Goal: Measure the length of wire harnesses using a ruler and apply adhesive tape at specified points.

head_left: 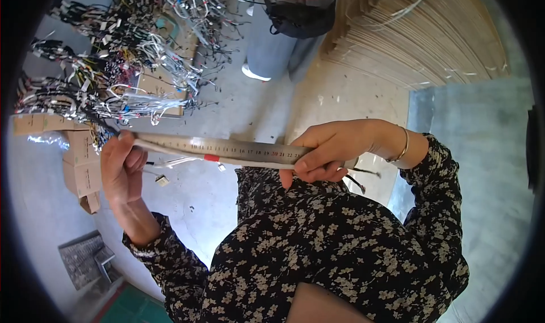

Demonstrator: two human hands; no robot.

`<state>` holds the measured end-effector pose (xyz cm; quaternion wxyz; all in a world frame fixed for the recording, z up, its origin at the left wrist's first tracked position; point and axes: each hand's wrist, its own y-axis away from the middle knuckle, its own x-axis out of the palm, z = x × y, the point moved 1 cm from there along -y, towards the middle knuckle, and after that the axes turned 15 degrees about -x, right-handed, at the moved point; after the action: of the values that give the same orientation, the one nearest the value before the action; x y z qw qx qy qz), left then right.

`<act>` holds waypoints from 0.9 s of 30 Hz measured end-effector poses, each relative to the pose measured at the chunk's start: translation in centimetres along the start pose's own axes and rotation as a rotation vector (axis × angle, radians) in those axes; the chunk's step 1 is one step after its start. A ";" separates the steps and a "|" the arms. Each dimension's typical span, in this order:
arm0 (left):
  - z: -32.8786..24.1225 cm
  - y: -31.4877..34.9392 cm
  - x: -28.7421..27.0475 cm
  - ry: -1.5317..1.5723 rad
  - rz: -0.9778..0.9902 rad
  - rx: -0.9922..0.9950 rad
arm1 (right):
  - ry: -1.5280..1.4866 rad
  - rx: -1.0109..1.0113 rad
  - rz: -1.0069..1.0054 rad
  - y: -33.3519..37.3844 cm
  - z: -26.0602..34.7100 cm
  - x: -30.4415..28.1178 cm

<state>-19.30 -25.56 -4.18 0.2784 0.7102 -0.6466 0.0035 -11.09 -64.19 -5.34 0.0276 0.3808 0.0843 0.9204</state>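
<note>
A steel ruler [227, 147] stretches crosswise between my hands, its printed scale facing up. Along its near edge runs a white cable [250, 163] with a red band [211, 157] partway along. My left hand [123, 163] pinches the ruler's left end together with the cable. At the other end my right hand [329, 152] grips both between thumb and fingers. A white connector [162, 180] dangles on thin wires beside my left hand. Dark wire ends [356, 182] stick out past my right hand.
Bundles of cable harnesses [130, 56] cover a table at the far left. Cardboard boxes [82, 164] stand below it. A person [278, 33] in grey trousers stands ahead. Stacked flat cardboard [426, 33] fills the far right, beside a wall [477, 152].
</note>
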 end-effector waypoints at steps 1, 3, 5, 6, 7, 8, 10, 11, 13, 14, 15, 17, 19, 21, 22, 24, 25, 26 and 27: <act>-0.2 0.0 0.0 0.004 -0.036 -0.006 | 0.028 -0.008 -0.012 0.2 0.4 0.4; -0.9 0.3 -1.7 0.048 -0.118 -0.012 | 0.109 -0.031 0.005 0.5 -0.1 0.1; -1.5 0.3 -2.8 0.057 -0.120 0.005 | 0.149 -0.066 -0.011 1.2 0.1 -0.1; -1.6 0.3 -2.4 0.031 -0.091 -0.014 | 0.192 -0.097 -0.022 1.5 0.3 -0.1; -1.7 0.1 -2.4 0.030 -0.085 -0.022 | 0.186 -0.100 -0.029 1.7 0.3 0.0; -1.8 0.0 -2.6 0.019 -0.095 -0.007 | 0.157 -0.094 -0.027 1.9 0.2 0.1; -1.9 -0.1 -2.7 0.002 -0.132 0.000 | 0.125 -0.093 -0.029 2.1 0.0 0.1; -2.0 0.1 -2.6 -0.001 -0.132 -0.002 | 0.083 -0.082 -0.031 2.1 0.1 0.3; -2.2 0.6 -2.3 -0.003 -0.095 0.006 | 0.040 -0.075 -0.031 2.2 0.0 0.5; -2.2 0.5 -2.2 -0.007 -0.090 0.004 | 0.039 -0.075 -0.041 2.3 -0.1 0.5; -2.1 0.4 -2.2 -0.013 -0.108 0.013 | 0.037 -0.075 -0.051 2.3 -0.2 0.5; -2.1 0.4 -2.0 -0.021 -0.122 0.020 | 0.036 -0.081 -0.052 2.4 -0.3 0.3; -2.2 0.5 -1.5 -0.061 -0.211 0.004 | 0.034 -0.084 -0.052 2.5 -0.4 0.2; -2.3 0.4 -1.6 -0.068 -0.214 0.001 | 0.044 -0.085 -0.057 2.5 -0.3 0.2; -2.3 0.4 -1.7 -0.071 -0.219 0.000 | 0.042 -0.088 -0.058 2.5 -0.3 0.2; -2.3 0.3 -1.8 -0.073 -0.201 -0.007 | 0.023 -0.063 -0.056 2.6 -0.2 0.1; -2.3 0.2 -1.8 -0.074 -0.184 -0.013 | 0.023 -0.065 -0.058 2.6 -0.2 0.0; -2.4 0.2 -1.8 -0.075 -0.180 -0.015 | 0.010 -0.078 -0.044 2.6 -0.4 0.0; -2.5 0.2 -1.7 -0.069 -0.190 -0.018 | -0.002 -0.090 -0.030 2.6 -0.4 -0.1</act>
<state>-18.90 -23.02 -2.65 0.2614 0.7656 -0.5855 -0.0531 -11.30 -66.83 -5.21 0.0586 0.3788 0.0483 0.9224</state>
